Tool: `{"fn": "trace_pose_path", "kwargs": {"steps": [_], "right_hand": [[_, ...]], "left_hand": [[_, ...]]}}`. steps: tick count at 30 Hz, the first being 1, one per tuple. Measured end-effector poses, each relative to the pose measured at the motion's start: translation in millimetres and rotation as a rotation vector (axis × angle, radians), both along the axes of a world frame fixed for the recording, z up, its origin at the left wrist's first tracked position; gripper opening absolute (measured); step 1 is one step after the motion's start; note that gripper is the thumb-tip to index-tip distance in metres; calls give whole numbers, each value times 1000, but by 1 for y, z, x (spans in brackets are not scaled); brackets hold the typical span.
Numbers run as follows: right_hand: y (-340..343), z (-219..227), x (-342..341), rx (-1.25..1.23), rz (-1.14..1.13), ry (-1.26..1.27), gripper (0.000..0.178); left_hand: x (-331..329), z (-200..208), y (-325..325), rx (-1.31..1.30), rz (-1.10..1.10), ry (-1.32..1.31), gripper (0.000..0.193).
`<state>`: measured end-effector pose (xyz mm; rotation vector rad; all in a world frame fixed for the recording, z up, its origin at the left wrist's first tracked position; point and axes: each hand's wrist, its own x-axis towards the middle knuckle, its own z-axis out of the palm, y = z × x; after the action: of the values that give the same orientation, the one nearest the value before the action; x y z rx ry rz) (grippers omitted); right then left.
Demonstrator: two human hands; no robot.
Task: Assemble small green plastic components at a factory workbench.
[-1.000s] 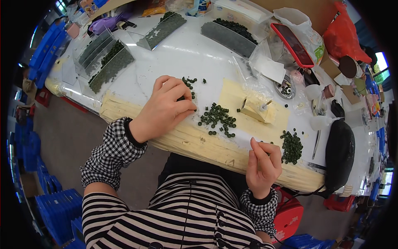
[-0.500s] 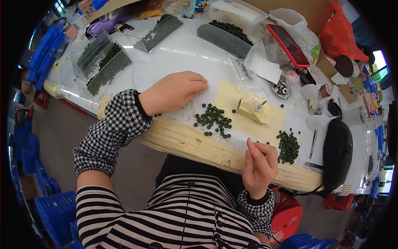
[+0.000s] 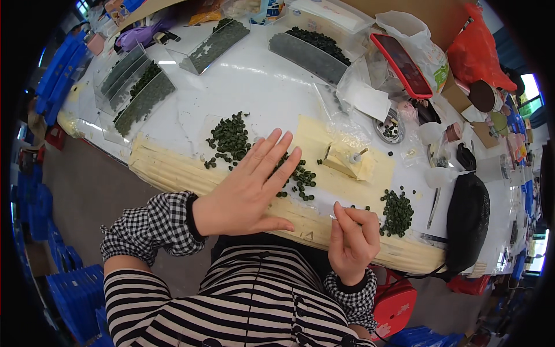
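My left hand (image 3: 245, 188) hovers with its fingers spread over the padded table edge (image 3: 167, 165), its fingertips partly covering the middle pile of small dark green round pieces (image 3: 302, 178). Beyond that hand lies a left pile of the same green pieces (image 3: 228, 137). My right hand (image 3: 355, 240) is raised near the edge, thumb and forefinger pinched together; whatever is between them is too small to make out. Close to it sits a right pile of green pieces (image 3: 397, 214). A pale yellow block (image 3: 345, 161) with a short upright pin rests on a yellow sheet (image 3: 315, 130).
Clear trays of green pieces (image 3: 144, 95) stand at the far left, with another long tray (image 3: 309, 56) at the back. A red-cased phone (image 3: 402, 65), a round dish (image 3: 390, 128), tweezers (image 3: 433, 208) and a black pouch (image 3: 468, 220) crowd the right side.
My left hand has moved toward me and to the right, its fingers opening out and uncovering the left pile. My right hand stays pinched, shifted slightly left and down in the picture.
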<state>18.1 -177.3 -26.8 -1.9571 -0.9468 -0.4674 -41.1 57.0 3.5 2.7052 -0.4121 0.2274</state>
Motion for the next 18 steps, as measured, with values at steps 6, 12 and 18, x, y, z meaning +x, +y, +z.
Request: {"fn": "trace_pose_path", "kwargs": {"steps": [6, 12, 18], "right_hand": [[-2, -1, 0, 14, 13, 5, 33], [-3, -1, 1, 18, 41, -6, 33], [-4, -1, -1, 41, 60, -7, 34]], "left_hand": [[15, -18, -26, -189, 85, -10, 95], [34, -22, -32, -375, 76, -115, 57], [49, -26, -28, -364, 37, -136, 37]]}}
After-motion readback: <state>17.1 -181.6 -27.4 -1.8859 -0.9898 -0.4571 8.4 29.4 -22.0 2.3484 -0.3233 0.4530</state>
